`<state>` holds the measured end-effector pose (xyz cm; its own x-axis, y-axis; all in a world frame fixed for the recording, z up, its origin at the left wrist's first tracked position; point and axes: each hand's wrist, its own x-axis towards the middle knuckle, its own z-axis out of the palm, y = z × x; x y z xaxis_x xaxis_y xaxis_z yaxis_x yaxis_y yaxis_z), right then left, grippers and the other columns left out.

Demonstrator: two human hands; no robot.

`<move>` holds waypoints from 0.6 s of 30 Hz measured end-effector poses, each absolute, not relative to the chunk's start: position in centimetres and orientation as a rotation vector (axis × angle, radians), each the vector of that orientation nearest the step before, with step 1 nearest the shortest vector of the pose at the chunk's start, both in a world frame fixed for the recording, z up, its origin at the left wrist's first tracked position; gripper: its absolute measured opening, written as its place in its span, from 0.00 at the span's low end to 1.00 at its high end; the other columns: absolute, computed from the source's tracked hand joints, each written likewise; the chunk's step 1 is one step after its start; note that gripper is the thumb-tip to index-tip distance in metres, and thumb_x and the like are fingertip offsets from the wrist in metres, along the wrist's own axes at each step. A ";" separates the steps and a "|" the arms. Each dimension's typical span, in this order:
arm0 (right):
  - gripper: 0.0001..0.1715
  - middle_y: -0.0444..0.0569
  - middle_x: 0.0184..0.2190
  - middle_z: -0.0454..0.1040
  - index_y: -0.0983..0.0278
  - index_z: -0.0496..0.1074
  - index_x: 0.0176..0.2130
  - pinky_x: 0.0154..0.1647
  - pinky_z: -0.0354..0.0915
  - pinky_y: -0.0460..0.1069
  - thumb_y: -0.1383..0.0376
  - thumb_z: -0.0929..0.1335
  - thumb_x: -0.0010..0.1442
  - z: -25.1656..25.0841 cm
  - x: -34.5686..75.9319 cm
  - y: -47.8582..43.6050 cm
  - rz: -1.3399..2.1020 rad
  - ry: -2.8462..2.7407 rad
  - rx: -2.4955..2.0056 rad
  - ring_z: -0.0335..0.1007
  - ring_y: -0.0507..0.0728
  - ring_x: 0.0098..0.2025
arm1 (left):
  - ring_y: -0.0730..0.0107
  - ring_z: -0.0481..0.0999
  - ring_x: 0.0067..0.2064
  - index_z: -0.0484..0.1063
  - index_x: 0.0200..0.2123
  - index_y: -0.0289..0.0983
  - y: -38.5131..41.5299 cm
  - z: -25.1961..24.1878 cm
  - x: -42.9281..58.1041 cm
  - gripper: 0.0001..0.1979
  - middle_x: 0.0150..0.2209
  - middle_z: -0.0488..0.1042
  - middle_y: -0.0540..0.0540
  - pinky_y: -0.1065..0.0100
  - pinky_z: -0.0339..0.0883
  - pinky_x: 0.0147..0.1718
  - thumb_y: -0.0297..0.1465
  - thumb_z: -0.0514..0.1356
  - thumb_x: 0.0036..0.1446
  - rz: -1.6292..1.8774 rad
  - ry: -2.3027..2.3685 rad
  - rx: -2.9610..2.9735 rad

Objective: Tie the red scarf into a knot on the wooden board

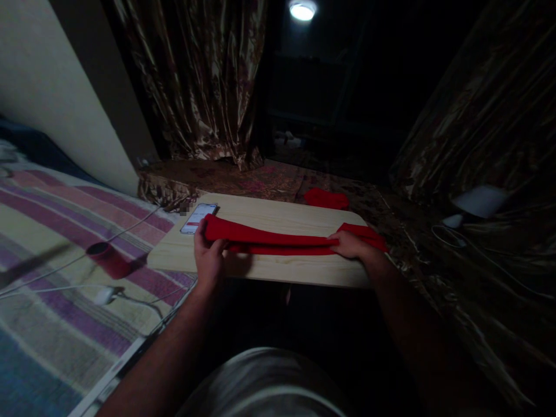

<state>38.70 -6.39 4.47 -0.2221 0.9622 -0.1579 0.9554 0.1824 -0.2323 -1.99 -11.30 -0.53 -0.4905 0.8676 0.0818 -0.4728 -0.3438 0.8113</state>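
A long red cloth (278, 238), folded into a narrow strip, lies across a light wooden board (269, 269). My left hand (208, 258) grips the cloth's left end, with fingers curled round it. My right hand (353, 245) pinches the cloth near its right end, fingers closed on the fabric. A phone (198, 218) with a lit screen lies on the board's far left corner, just beyond my left hand.
A second folded red cloth (326, 198) lies beyond the board on patterned brown fabric. A striped blanket (52, 278) on the left carries a dark red cup (108, 259), white cables and a charger (104, 296). Curtains hang behind. White objects (478, 202) sit at right.
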 end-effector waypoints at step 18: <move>0.16 0.58 0.49 0.77 0.65 0.76 0.48 0.50 0.62 0.51 0.73 0.64 0.63 5.7 37.4 -6.9 -0.467 -2.125 -2.000 0.70 0.63 0.52 | 0.69 0.78 0.37 0.67 0.58 0.47 -12.2 -2.2 -8.7 0.42 0.49 0.74 0.45 0.72 0.73 0.30 0.19 0.62 0.36 1.871 1.277 0.492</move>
<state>37.40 -6.95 5.73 -0.0745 0.9355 0.3454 0.9941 0.0424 0.0998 -8.71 -12.21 -2.21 -0.6043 0.7883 -0.1159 -0.3952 -0.1702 0.9027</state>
